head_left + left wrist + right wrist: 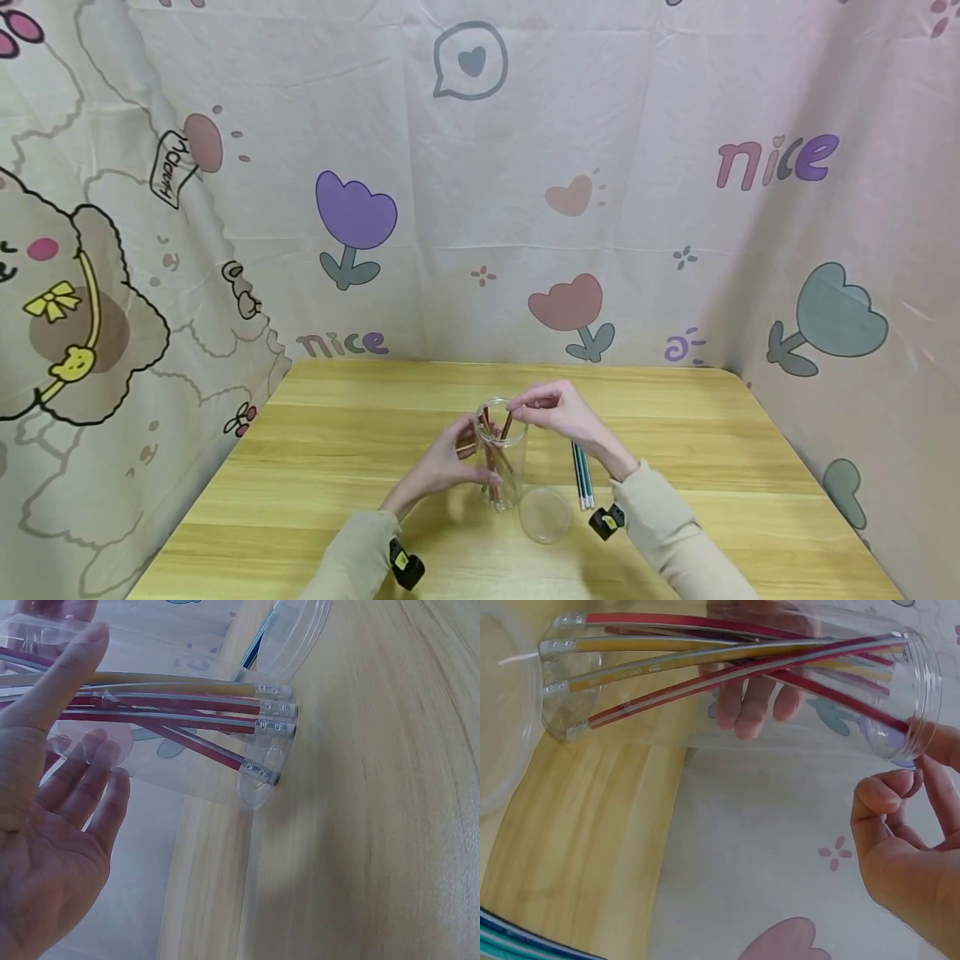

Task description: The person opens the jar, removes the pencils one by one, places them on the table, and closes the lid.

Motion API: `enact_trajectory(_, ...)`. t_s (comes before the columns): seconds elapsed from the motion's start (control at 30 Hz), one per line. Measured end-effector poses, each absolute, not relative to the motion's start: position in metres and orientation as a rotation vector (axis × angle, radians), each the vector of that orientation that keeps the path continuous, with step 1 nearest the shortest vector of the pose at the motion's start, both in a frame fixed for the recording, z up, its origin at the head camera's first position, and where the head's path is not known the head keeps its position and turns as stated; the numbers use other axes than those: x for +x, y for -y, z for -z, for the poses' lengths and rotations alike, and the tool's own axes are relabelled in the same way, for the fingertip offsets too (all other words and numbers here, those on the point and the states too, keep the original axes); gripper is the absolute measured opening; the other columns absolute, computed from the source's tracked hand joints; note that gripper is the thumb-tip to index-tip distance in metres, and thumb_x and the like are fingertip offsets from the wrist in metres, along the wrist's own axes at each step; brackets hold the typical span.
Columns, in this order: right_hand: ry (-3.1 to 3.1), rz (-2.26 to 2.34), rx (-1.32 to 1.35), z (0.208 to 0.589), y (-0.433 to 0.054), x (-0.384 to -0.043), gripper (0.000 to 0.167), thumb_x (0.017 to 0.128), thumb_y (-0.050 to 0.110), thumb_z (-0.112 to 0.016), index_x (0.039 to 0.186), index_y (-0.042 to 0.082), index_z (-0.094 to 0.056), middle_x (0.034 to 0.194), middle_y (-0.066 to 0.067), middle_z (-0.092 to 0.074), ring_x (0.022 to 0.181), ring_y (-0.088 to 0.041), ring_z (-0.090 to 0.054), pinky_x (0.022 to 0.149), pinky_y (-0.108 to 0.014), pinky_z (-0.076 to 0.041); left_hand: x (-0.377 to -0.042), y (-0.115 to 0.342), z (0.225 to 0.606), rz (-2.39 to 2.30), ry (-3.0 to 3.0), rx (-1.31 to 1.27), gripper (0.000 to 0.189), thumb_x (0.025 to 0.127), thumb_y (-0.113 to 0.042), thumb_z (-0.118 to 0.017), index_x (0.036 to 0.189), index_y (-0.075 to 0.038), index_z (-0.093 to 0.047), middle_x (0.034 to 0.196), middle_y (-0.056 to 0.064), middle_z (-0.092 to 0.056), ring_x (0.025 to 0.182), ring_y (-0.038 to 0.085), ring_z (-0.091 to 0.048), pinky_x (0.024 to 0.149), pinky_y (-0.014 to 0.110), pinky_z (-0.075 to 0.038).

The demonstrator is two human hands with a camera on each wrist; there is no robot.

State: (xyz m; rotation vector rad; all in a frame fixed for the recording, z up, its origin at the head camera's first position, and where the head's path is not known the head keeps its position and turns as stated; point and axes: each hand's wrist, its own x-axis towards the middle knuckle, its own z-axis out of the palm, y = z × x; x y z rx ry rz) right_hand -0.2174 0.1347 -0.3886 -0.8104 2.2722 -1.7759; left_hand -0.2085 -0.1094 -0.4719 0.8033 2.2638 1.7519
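Note:
A clear plastic jar [516, 477] stands upright on the table, with several red and yellow pencils [202, 703] leaning inside, eraser ends down. My left hand [447, 461] grips the jar's side, thumb on the near face and fingers behind. At the jar's mouth, my right hand [555, 411] pinches the upper end of a red pencil [847, 703], whose lower part is inside the jar. Just in front of the jar lies a round clear lid [545, 515].
Several blue and green pencils [582, 477] lie side by side to the right of the jar, under the right forearm. Behind the wooden table [337, 433] hangs a printed cloth [480, 192], which also covers both sides.

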Motion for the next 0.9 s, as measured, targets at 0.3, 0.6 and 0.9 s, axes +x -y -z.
enact_trajectory(0.3, -2.133, 1.790, -0.740, 0.390, -0.132, -0.226, 0.025, 0.091, 0.009, -0.071, 0.108, -0.010, -0.070, 0.067, 0.010, -0.054, 0.059, -0.004, -0.044, 0.053, -0.014, -0.038, -0.208, 0.109, 0.472, -1.769, -2.250, 0.793, 0.083, 0.072, -0.013, -0.091, 0.139, 0.005, -0.046, 0.139, 0.021, -0.060, 0.133, 0.042, -0.055, 0.117, 0.055, -0.043)
enact_trajectory(0.6, -2.120, 1.792, -0.719, 0.391, -0.126, -0.228, 0.032, 0.091, 0.008, -0.069, 0.113, -0.015, -0.064, 0.068, 0.009, -0.049, 0.060, -0.004, -0.042, 0.054, -0.013, -0.036, -0.208, 0.109, 0.473, -1.770, -2.246, 0.800, 0.084, 0.072, -0.012, -0.090, 0.142, 0.002, -0.046, 0.142, 0.022, -0.057, 0.134, 0.043, -0.054, 0.117, 0.055, -0.042)
enact_trajectory(0.9, -2.233, 1.620, -0.851, 0.382, -0.132, -0.229, 0.022, 0.090, 0.009, -0.071, 0.109, -0.002, -0.073, 0.088, 0.007, -0.067, 0.074, -0.007, -0.051, 0.065, -0.018, -0.046, -0.210, 0.109, 0.476, -1.765, -2.256, 0.823, 0.081, 0.074, -0.012, -0.090, 0.140, 0.004, -0.046, 0.140, 0.024, -0.058, 0.133, 0.043, -0.055, 0.116, 0.055, -0.044)
